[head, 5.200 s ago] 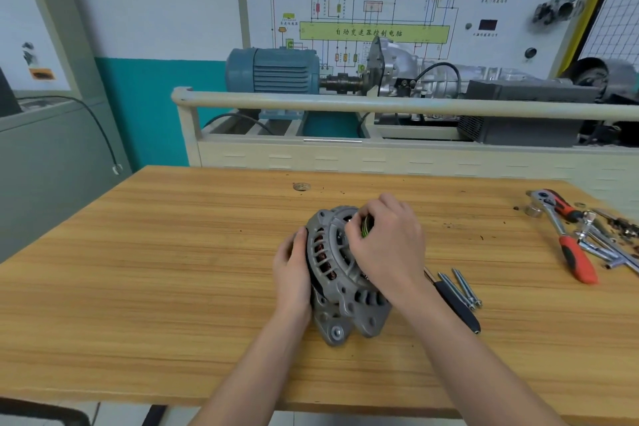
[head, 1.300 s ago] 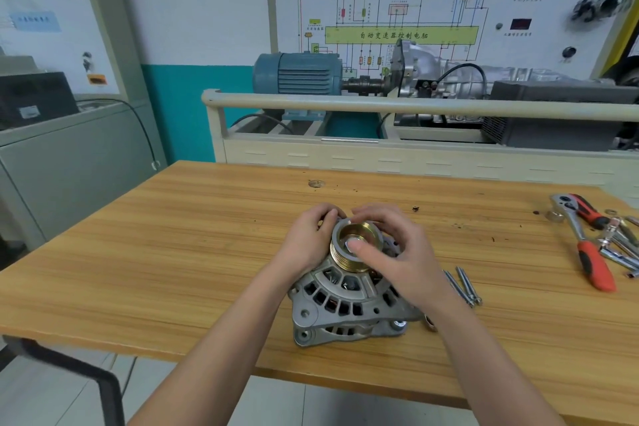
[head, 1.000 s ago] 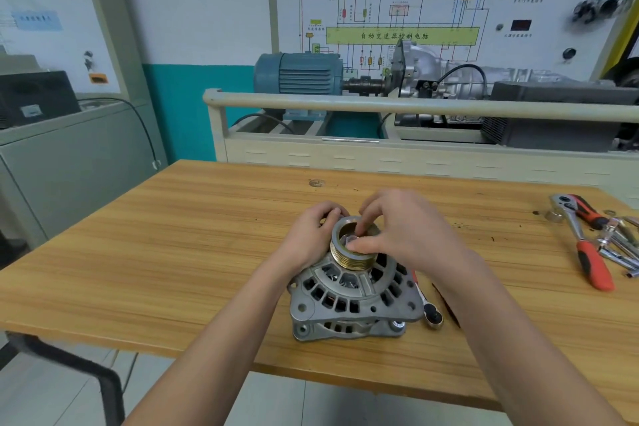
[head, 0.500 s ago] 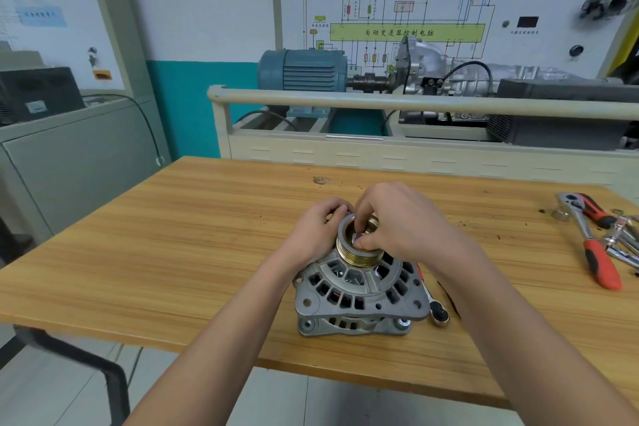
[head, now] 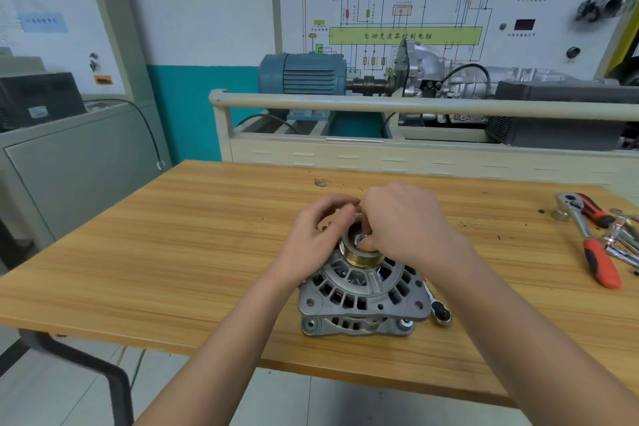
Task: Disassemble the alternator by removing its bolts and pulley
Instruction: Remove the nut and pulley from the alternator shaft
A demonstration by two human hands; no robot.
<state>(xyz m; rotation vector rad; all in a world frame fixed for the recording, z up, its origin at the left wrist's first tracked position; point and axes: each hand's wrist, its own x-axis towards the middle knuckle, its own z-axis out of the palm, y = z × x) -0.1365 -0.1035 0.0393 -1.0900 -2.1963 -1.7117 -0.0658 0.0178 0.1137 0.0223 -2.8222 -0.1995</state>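
I judge the task mid-way: grey cast-aluminium alternator (head: 359,290) sits near the front edge of the wooden workbench (head: 173,252), brass grooved pulley (head: 358,254) not yet off. Left hand (head: 316,239) curls round the pulley rim; right hand (head: 401,221) pinches the silver pulley nut (head: 362,238) at centre, wrist arched above

Two forearms enter from the lower edge of the head view, both bare from frame edge to wrist; no sleeve, glove, watch, ring or band is visible. Left hand (head: 313,239) and right hand (head: 408,221) are ungloved. Fingernails appear short and unpainted where visible.
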